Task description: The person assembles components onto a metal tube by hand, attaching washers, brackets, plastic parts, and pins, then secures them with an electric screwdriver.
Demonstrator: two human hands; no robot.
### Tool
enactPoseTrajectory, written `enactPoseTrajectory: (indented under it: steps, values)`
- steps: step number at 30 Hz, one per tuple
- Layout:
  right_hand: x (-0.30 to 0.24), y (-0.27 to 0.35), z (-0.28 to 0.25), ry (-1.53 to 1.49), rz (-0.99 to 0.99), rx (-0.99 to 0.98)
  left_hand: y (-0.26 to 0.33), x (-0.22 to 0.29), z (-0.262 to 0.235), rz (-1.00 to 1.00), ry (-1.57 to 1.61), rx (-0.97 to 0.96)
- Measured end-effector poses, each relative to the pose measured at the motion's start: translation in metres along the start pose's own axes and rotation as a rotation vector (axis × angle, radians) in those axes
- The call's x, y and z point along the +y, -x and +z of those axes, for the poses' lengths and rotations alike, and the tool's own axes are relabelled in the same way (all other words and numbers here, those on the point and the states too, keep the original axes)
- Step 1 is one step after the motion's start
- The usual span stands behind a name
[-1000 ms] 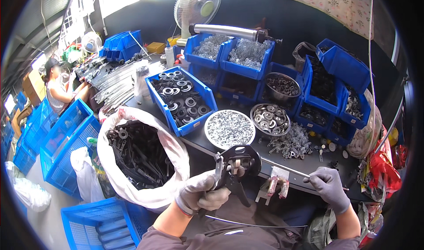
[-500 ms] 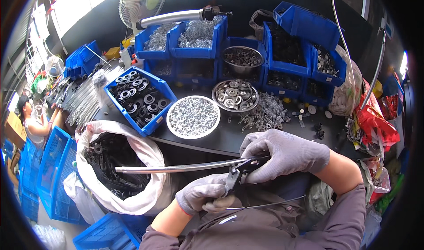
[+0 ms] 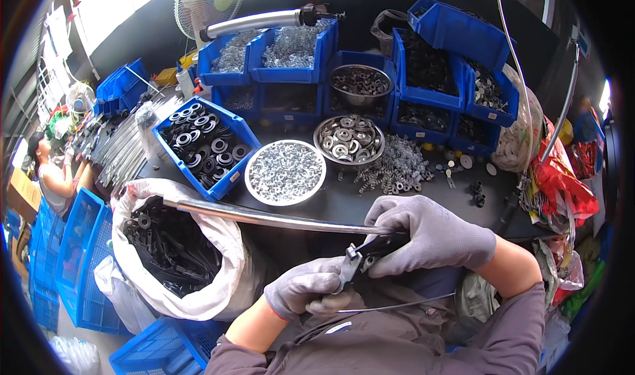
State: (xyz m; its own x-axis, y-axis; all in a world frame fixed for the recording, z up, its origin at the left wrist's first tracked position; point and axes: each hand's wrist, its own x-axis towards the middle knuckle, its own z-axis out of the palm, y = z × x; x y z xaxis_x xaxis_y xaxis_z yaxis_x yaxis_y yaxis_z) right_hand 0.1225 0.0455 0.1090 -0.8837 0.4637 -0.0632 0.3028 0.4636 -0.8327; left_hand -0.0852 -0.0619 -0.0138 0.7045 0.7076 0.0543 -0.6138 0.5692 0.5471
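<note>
My right hand (image 3: 433, 234), in a grey glove, is closed around a black part (image 3: 389, 244) at the right end of a long, slightly curved metal tube (image 3: 278, 223). The tube reaches left over the white sack. Just below that end, my left hand (image 3: 307, 287), also gloved in grey, grips a small silver-and-dark metal piece (image 3: 349, 269). This piece is close to the black part; my fingers hide whether they touch, and its exact kind is unclear. A thin dark rod (image 3: 403, 307) extends right from below my left hand, across my lap.
A white sack (image 3: 231, 269) of black parts stands at the left. On the table are a blue bin (image 3: 231, 178) of rings, a white-rimmed dish (image 3: 249, 180) of small metal parts, a steel bowl (image 3: 317, 143) of discs, and loose springs (image 3: 400, 166). Blue bins (image 3: 288, 74) are stacked behind.
The tube's left end has swung up, away from me, over the sack's far rim. The silver piece in my left hand is turned and shows more of its bright side.
</note>
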Motion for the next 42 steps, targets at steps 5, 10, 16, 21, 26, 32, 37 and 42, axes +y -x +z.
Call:
enactPoseTrajectory:
  steps: [5,10,16,21,26,32,37,42]
  values:
    - [-0.008,0.022,-0.009,0.246,-0.261,0.47,0.026,0.02,-0.003,0.192,0.08,0.061]
    - [0.036,0.081,-0.017,0.085,0.05,0.577,0.059,0.045,-0.012,0.338,0.081,-0.071]
    - [0.055,0.059,-0.014,0.135,0.086,0.478,0.06,0.036,-0.009,0.338,0.055,-0.121]
    - [0.044,0.041,-0.017,0.162,0.033,0.37,0.061,0.028,-0.003,0.307,0.264,-0.096]
    - [0.047,0.032,-0.027,0.155,0.012,0.234,0.058,0.025,0.001,0.247,0.248,-0.044]
    - [0.048,0.017,-0.018,0.115,-0.121,0.316,0.056,0.023,-0.004,0.208,0.15,-0.105]
    - [0.052,0.02,-0.018,0.098,-0.075,0.106,0.052,0.022,-0.021,0.151,0.212,-0.181]
    - [0.054,0.031,-0.005,-0.543,0.462,-0.076,0.049,0.016,-0.039,0.073,0.398,-0.282]
